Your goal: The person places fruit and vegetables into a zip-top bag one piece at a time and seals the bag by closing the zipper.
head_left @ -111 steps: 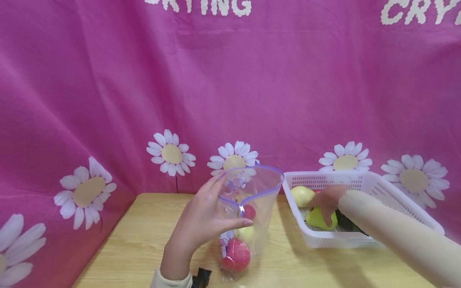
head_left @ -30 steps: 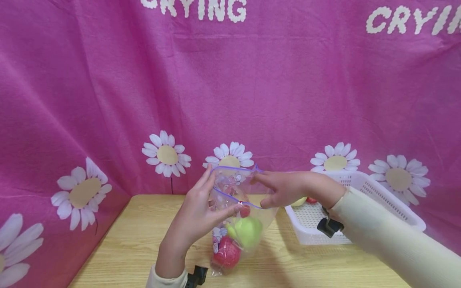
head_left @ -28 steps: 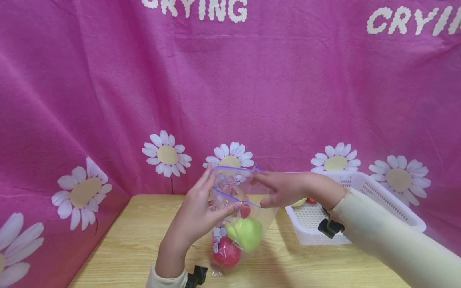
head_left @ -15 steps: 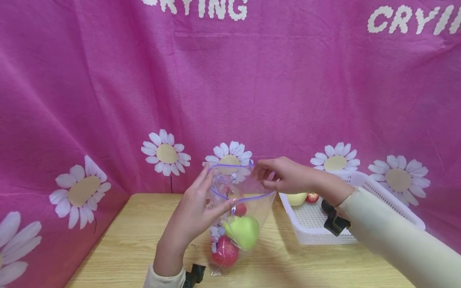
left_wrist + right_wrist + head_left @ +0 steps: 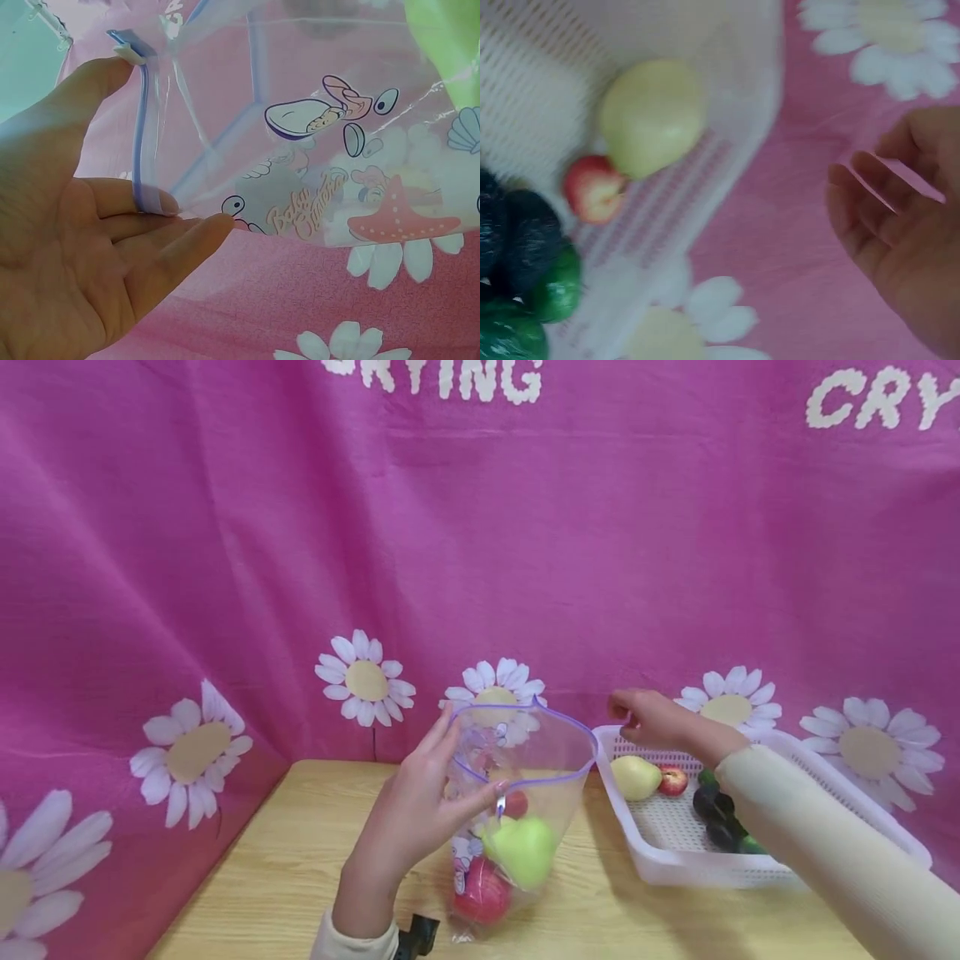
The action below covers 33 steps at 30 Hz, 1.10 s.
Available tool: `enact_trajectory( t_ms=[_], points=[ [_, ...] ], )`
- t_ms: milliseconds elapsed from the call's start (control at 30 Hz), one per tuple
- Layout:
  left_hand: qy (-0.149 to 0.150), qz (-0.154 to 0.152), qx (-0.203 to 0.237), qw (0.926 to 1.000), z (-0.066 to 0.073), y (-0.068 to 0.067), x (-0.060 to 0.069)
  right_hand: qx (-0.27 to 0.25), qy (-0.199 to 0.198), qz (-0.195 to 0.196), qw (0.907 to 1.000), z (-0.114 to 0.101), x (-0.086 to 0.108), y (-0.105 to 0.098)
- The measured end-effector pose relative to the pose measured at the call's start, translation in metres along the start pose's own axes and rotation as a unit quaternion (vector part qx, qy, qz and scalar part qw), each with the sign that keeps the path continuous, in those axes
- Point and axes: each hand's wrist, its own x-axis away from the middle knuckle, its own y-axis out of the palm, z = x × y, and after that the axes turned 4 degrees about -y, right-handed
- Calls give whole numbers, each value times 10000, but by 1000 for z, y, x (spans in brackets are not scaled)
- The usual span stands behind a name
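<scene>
My left hand (image 5: 408,806) holds a clear zip bag (image 5: 558,747) with a purple-edged mouth. The thumb lies at the zip slider (image 5: 129,54) and the fingers are bent around the rim. The bag's mouth gapes. Inside it are a green pear (image 5: 527,852), a red round fruit (image 5: 482,892) below it and a smaller red fruit (image 5: 514,804) behind. My right hand (image 5: 651,718), loosely curled and holding nothing, hovers above the back left rim of a white basket (image 5: 645,856). Nearest to it in the basket are a pale yellow pear (image 5: 636,778) and a small red fruit (image 5: 673,781).
Dark, wrapped-looking produce (image 5: 716,814) with green pieces lies in the basket's middle, partly under the right forearm. Bag and basket are on a wooden table (image 5: 300,852). A pink cloth (image 5: 570,568) with daisies hangs behind the table.
The green pear has passed from the basket into the bag. My right hand has since left the bag's mouth and moved right over the basket. The left hand keeps its hold.
</scene>
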Motion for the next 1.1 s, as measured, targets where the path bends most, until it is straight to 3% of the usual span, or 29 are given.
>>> enact_trajectory(
  t_ms=[133, 333, 633, 767, 900, 1100],
  points=[
    [-15, 48, -43, 10000, -1, 1, 0, -158, 203, -779, 9966, 27, 6, 20],
    [18, -3, -175, 9998, 0, 4, 1, -323, 615, -1383, 9880, 42, 18, 35],
    [36, 68, -382, 9992, -1, 2, 0, -189, 847, -1926, 9774, 50, 20, 49],
    [71, 83, -434, 9990, 0, 2, 1, -192, 1057, -1959, 9747, 49, 24, 52],
    [130, 137, -522, 9985, 0, 2, 1, -531, 1449, -1939, 9688, 46, 28, 55],
    [173, 117, -577, 9981, 0, 4, 2, -1454, 2703, -2174, 9266, 37, 36, 61]
  ],
)
